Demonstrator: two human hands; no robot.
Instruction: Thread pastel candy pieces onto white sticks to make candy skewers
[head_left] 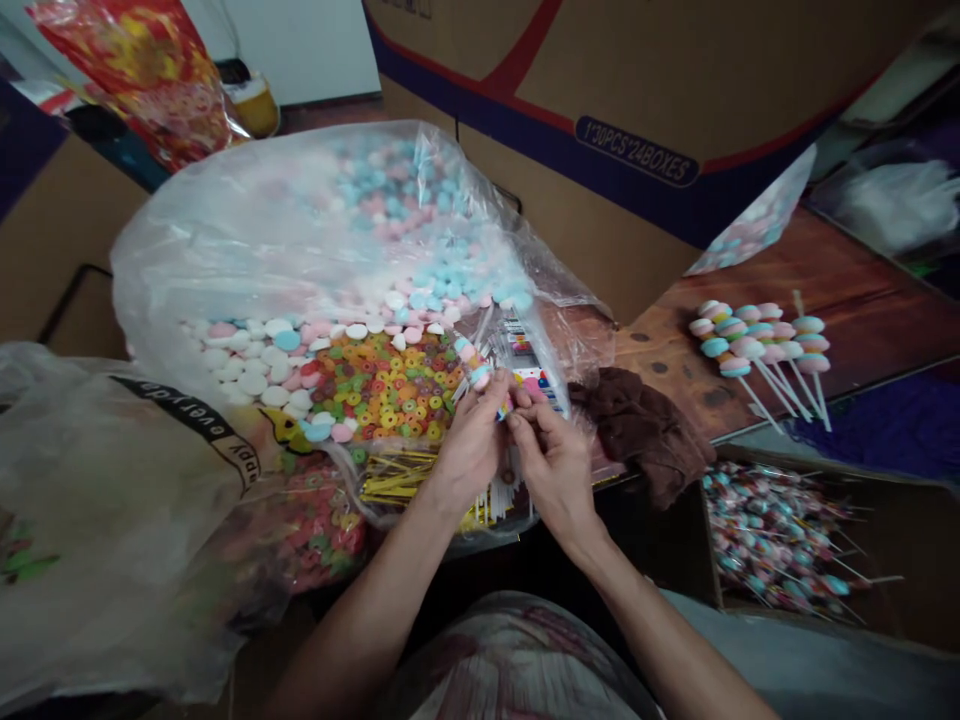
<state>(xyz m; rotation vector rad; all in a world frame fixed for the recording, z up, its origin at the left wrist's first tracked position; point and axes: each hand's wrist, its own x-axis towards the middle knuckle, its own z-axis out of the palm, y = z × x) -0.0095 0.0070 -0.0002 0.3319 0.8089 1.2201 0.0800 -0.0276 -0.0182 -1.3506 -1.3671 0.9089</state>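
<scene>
My left hand (474,435) is closed around a candy skewer (472,362) of pink, white and blue pieces, tilted up to the left. My right hand (553,450) pinches at its lower end, touching the left fingers; the exact spot it grips is hidden. Just left lie fruit-coloured ring candies (390,385), with white and pink round candies (251,375) beyond them. Below the rings is a bundle of gold twist ties (397,477). White sticks (495,503) show under the hands, and printed wrappers (536,385) lie behind them.
A large clear bag (225,240) with candies spreads behind. Finished-looking candy skewers (750,345) lie right on the wooden table (652,345). Wrapped skewers fill part of a box (712,545) below. A brown cloth (645,425) hangs at the edge; a big carton (637,90) stands behind.
</scene>
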